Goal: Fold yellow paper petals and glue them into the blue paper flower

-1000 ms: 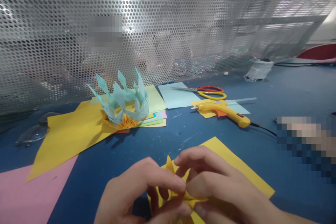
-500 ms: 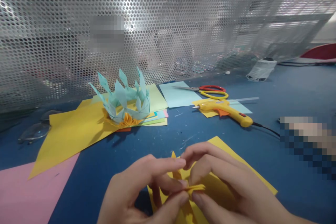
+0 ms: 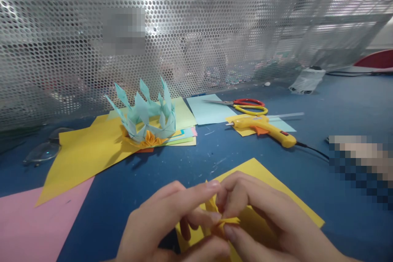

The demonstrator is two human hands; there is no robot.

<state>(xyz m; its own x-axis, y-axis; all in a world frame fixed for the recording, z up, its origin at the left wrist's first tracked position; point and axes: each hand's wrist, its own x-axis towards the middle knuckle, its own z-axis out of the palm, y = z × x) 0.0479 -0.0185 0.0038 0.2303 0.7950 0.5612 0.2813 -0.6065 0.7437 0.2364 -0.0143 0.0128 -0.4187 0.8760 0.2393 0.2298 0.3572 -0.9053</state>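
Observation:
Between my two hands is a small folded piece of yellow paper [image 3: 230, 222], low in the middle of the head view. My left hand [image 3: 172, 217] grips its left side, fingers curled and thumb below. On the other side, my right hand [image 3: 264, 217] pinches the folded edge between thumb and fingers. A pointed yellow tip rises behind the left fingertips; much of the folded piece is hidden by the fingers. Under both hands lies a flat yellow sheet [image 3: 285, 196] on the blue table.
A light-blue paper crown [image 3: 144, 118] with an orange base stands on coloured sheets at the left. Scissors [image 3: 250, 106] and a yellow glue gun [image 3: 260, 127] lie farther back. Glasses [image 3: 43, 151], pink paper [image 3: 39, 221] and a perforated metal screen [image 3: 196, 20] surround the work.
My left thumb has moved down and right, and the left hand has shifted slightly right. The folded yellow paper has turned a little between my fingers.

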